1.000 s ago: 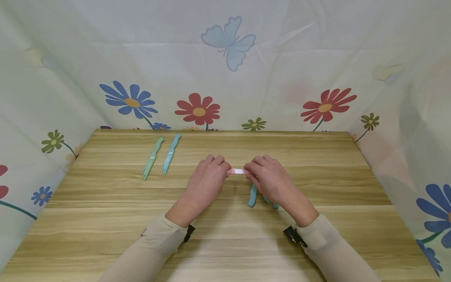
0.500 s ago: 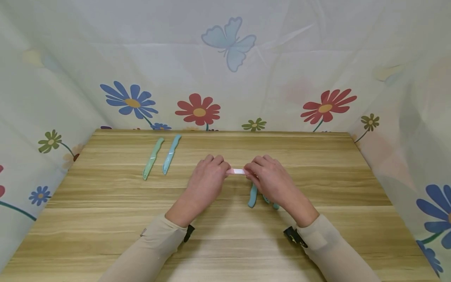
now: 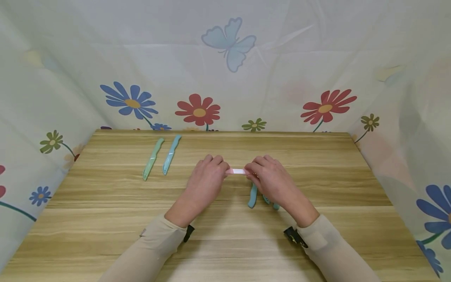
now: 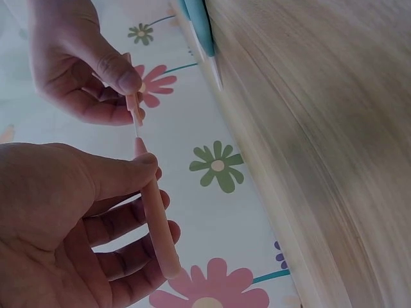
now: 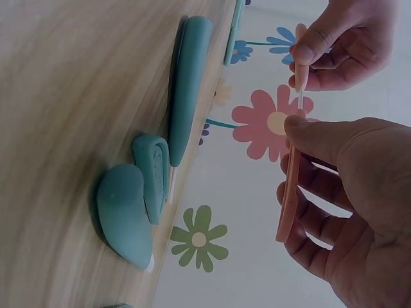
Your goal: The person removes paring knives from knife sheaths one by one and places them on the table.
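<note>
Both hands hold a small pink knife level above the table. My left hand (image 3: 207, 176) grips the pink handle (image 4: 159, 224), thumb on top and fingers curled beneath. My right hand (image 3: 271, 177) pinches the pink blade cover (image 5: 290, 192) at the other end. Between the two, a short stretch of white blade (image 3: 238, 171) shows; the rest of it is inside the cover. Under the right hand lies a blue knife (image 3: 252, 196), partly hidden. Beside it, the right wrist view shows a loose teal blade cover (image 5: 153, 176) and another teal handle (image 5: 122, 212).
At the back left of the wooden table (image 3: 105, 219), a green covered knife (image 3: 153, 158) and a light blue covered knife (image 3: 171, 154) lie side by side. A flower-printed cloth (image 3: 275, 70) rises behind the table and along both sides.
</note>
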Available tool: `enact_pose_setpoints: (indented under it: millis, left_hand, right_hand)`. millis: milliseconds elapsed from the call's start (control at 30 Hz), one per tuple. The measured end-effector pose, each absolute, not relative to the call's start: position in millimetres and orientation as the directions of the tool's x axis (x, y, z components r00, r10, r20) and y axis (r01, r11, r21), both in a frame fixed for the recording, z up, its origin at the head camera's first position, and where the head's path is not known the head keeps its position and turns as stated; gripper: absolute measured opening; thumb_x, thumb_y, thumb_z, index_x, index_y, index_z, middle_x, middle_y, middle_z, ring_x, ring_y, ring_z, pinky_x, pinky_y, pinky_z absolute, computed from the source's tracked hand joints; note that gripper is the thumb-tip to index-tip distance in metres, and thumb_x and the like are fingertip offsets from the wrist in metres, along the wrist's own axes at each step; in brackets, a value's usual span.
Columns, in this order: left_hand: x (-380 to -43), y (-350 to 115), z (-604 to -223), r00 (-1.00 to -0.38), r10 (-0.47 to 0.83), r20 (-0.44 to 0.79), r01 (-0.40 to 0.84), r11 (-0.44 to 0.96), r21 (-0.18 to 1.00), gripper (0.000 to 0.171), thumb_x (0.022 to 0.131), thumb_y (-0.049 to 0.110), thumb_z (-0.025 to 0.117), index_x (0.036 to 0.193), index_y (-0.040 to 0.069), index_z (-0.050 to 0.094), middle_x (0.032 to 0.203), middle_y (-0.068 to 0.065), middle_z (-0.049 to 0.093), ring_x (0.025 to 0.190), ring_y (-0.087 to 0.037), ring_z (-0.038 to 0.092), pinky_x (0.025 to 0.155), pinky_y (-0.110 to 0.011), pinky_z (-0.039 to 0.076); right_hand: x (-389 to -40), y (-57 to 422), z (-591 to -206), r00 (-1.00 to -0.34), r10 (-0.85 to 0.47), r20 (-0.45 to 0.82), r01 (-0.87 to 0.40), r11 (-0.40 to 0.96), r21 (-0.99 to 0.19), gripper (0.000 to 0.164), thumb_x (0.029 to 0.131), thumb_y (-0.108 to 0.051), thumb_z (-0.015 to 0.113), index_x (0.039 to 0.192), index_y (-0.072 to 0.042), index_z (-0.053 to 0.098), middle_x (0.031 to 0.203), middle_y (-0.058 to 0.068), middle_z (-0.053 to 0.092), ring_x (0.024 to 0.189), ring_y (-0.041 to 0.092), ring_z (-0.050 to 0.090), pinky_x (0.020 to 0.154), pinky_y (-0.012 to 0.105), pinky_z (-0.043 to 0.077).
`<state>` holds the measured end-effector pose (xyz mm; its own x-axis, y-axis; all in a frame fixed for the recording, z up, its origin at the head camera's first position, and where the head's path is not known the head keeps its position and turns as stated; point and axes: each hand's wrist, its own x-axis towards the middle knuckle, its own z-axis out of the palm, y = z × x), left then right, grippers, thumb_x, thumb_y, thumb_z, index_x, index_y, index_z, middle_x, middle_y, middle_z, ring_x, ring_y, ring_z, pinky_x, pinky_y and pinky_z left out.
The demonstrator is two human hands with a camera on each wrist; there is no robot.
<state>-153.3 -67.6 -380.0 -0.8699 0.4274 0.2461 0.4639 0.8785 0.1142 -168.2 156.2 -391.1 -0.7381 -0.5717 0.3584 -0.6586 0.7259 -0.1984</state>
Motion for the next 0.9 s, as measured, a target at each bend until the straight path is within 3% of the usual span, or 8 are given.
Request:
enact_pose_setpoints:
  millis: [900]
  left_hand:
    - [-154.5,-69.5,-378.6,-0.871,0.415,0.262,0.452,0.886,0.099,0.025,0.104,0.030,0.067,0.107,0.009,0.080,0.095,-0.005,0.067,0.086,-0.025,0.058,0.074,-0.037,0.052]
  right_hand:
    - [-169.2,160.2,-387.7,-0.754,-0.567,0.331,-0.642,0.743,-0.190,0.019,0.098,-0.021,0.080,0.113,-0.010,0.078,0.109,0.005,0.072,0.094,0.026,0.062,0.083,0.041,0.055]
